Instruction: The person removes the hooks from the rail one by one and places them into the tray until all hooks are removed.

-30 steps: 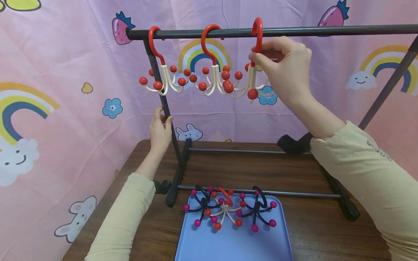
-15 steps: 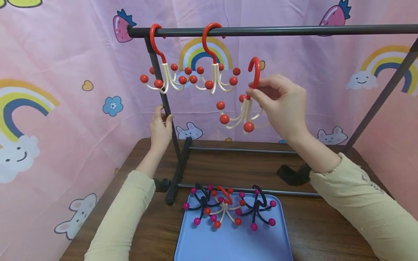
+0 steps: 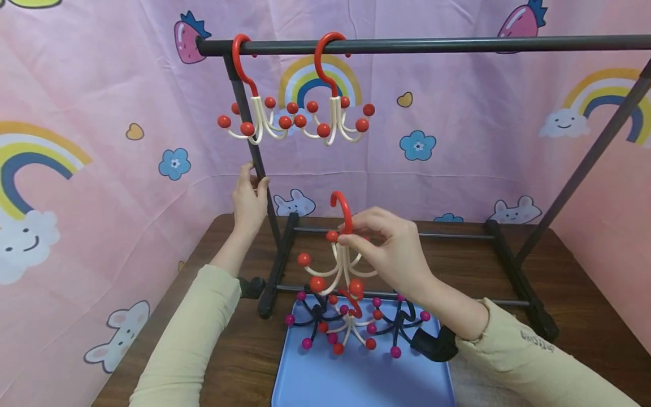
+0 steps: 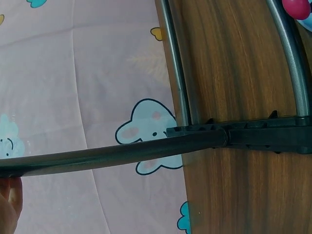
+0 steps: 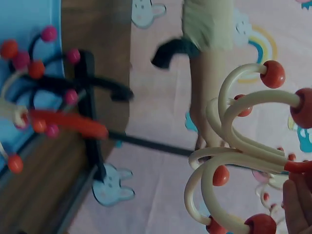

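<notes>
Right hand (image 3: pixel 391 249) midair, pinching hanger (image 3: pixel 343 257) | left hand (image 3: pixel 249 206) gripping post (image 4: pixel 107 157) | head view: whole left hand; left wrist: fingers (image 4: pixel 10 200) only

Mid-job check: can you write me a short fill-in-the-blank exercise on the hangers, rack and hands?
1. The hanging hangers on the top bar number ____.
2. The held hanger, in the right hand, has a hook coloured ____.
3. In the head view, the side post held by the left hand is to the ____ of the held hanger.
4. The tray, bearing other hangers, is coloured ____.
Missing words: two, red, left, blue.
</notes>
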Tool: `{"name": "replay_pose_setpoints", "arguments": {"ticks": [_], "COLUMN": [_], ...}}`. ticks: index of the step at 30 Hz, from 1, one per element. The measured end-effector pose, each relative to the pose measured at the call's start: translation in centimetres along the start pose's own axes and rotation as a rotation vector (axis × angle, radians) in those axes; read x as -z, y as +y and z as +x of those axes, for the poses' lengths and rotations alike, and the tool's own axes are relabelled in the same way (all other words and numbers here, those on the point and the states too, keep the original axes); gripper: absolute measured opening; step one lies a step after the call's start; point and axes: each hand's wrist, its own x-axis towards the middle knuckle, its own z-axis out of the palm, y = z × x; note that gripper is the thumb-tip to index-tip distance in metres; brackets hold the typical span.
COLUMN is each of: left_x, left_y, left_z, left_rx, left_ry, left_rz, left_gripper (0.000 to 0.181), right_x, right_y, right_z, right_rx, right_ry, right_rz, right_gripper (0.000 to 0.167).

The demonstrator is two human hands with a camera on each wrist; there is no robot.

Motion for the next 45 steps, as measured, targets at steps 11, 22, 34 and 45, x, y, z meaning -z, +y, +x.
{"name": "replay_pose_setpoints", "arguments": {"ticks": [11, 22, 34, 45], "left_x": [0.0, 0.2, 0.1, 0.1], "left_y": [0.2, 0.0, 0.1, 0.0], "left_z": [-0.1, -0.1, -0.1, -0.1], "left_rx": [-0.002, 0.005, 0.012, 0.015], "left_ry": [-0.032, -0.038, -0.047, -0.031], "left_rz": [0.003, -0.010, -0.029, -0.025], "left_gripper": [0.036, 0.037, 0.036, 0.037], "right_x": [-3.2, -6.2, -9.5, -10.8], "right_y": [0.7, 1.3, 3.3, 5.3], "right_z": [-4.3, -7.4, -10.7, -13.4], "right_rx": [-0.082, -0.192, -0.113, -0.118], "right_ry": [-0.099, -0.239, -0.266, -0.363], "right_rz": [0.104, 0.176, 0.238, 0.238], "right_gripper": [0.015, 0.016, 0.011, 0.009]}}
